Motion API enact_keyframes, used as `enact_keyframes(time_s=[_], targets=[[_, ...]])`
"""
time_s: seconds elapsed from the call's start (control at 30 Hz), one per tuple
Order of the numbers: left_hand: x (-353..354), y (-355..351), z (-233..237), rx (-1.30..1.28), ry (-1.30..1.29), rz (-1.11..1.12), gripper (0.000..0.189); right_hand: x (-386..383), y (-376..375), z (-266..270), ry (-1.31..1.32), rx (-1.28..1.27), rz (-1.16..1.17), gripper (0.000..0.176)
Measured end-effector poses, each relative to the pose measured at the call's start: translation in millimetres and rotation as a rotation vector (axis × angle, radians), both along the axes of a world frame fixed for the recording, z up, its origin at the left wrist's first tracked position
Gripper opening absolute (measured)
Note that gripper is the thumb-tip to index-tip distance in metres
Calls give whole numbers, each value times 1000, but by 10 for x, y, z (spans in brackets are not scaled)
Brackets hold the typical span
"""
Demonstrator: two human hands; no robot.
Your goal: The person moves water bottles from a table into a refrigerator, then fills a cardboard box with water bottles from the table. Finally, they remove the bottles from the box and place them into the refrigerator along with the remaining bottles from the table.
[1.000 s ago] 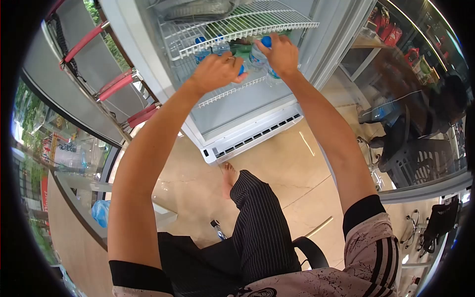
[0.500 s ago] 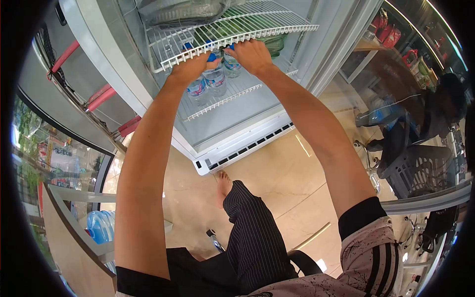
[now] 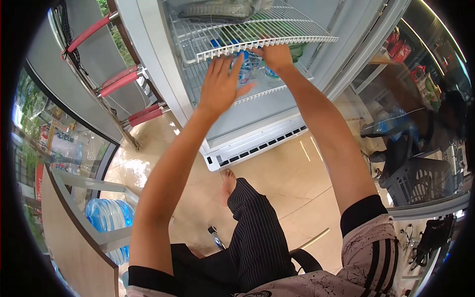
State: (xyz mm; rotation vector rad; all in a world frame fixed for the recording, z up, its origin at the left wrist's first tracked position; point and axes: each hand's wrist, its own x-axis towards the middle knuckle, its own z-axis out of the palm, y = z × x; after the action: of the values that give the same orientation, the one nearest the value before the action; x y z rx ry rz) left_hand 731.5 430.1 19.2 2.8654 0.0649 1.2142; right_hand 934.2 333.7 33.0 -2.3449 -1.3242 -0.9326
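An open fridge holds a white wire shelf [image 3: 307, 32] with a lower rack [image 3: 269, 93] beneath it. Clear water bottles with blue caps [image 3: 244, 73] stand on that lower rack, partly hidden by my hands. My left hand [image 3: 222, 86] is in front of the bottles, below the upper shelf's front edge, fingers spread and holding nothing. Under the same shelf edge, my right hand [image 3: 277, 57] reaches in near the bottles at the right; its fingertips are mostly hidden, so its grip cannot be made out.
A dark packaged item [image 3: 215, 11] lies on the upper shelf, with green produce behind and below. The glass door [image 3: 396, 109] swings out at right. Ladder rungs with red padding [image 3: 121, 81] stand at left. A large blue water bottle [image 3: 106, 215] is at lower left.
My left hand has come off the bottles and moved back with its fingers spread. My right hand has gone further under the shelf. The view has shifted, so the fridge appears further right.
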Motion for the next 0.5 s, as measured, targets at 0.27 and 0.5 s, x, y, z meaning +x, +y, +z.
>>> enact_keyframes(time_s=[0.27, 0.5], targets=[[-1732, -629, -727, -338, 85, -42, 61, -8, -39, -237, 232, 532, -180, 29], [-3248, -840, -1271, -646, 247, 210, 45, -129, -123, -468, 591, 623, -132, 60]])
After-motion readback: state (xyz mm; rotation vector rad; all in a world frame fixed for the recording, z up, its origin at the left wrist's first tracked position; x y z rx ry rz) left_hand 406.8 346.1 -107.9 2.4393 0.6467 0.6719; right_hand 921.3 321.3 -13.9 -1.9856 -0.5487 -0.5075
